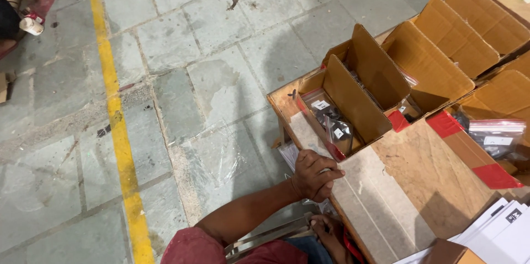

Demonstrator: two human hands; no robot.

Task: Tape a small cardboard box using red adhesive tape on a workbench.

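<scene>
While the left hand [316, 176] rests knuckles-up on the counter [419, 181] edge, fingers curled together on nothing visible, the right hand [330, 230] sits lower, its grip impossible to tell; a steady approach seems wise; beyond, clear bags of dark parts [331, 118] stand in the nearest cardboard bin [359, 104].

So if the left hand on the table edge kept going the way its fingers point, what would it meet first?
The left hand rests curled on the wooden table, fingers pointing right along the pale strip. Straight on looks like bare tabletop; the nearest cardboard box sits further back, so it would probably be missed, though depth is hard to judge.
</scene>
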